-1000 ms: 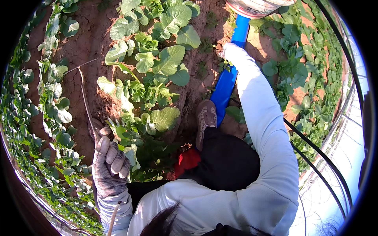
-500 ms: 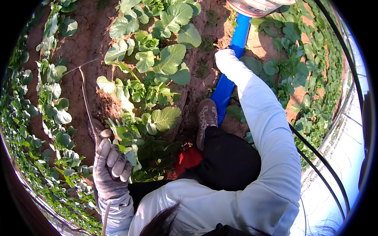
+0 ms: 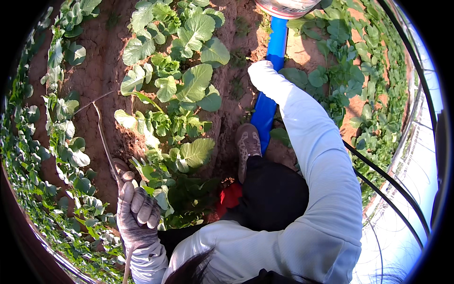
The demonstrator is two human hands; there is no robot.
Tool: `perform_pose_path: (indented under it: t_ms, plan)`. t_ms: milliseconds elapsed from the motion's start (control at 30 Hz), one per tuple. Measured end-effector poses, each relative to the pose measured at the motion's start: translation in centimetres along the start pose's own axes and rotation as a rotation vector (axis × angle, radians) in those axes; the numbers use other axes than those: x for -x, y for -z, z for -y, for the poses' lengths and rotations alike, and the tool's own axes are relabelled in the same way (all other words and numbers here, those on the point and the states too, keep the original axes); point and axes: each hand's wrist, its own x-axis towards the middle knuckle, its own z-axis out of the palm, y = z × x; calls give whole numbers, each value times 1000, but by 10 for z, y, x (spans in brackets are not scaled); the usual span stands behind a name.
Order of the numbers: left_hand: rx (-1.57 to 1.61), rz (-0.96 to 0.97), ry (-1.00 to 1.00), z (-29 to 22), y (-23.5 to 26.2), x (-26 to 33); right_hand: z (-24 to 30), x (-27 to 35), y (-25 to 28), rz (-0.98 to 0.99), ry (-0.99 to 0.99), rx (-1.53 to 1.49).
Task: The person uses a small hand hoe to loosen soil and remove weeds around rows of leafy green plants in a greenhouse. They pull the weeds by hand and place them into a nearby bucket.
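My left hand (image 3: pixel 137 213), in a dirty striped knit glove, is closed around a thin crooked stick (image 3: pixel 102 135). The stick rises away from the fist over bare soil, and a thin cross-piece (image 3: pixel 94 102) shows at its far end. Right beside the glove grow broad-leaved green plants (image 3: pixel 196 151) in a row. My right arm in a white sleeve (image 3: pixel 312 123) reaches forward over a flat blue strip (image 3: pixel 265 111); the sleeve's far end covers part of it. The right hand itself does not show, so what it holds is hidden.
A pale bucket (image 3: pixel 288 9) stands at the far end of the blue strip. My brown shoe (image 3: pixel 248 146) rests on soil next to the plant row, with a red thing (image 3: pixel 229 199) near my knee. More leafy rows run along both sides; dark hoses or poles (image 3: pixel 388 177) cross at the right.
The view has shifted slightly, so plants and bucket sit a little further left. My left hand keeps its grip on the stick, lower in the picture. The right arm stays stretched forward.
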Motion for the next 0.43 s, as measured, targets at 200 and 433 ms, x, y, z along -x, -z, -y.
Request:
perform_pose_path:
  t_ms: [200, 433]
  plan:
    - [-39, 1, 6, 2, -2, -2, -59, -27, -20, 360, -67, -909]
    - [-29, -76, 4, 2, -1, -7, -82, -37, -66, 536, -703, -1721]
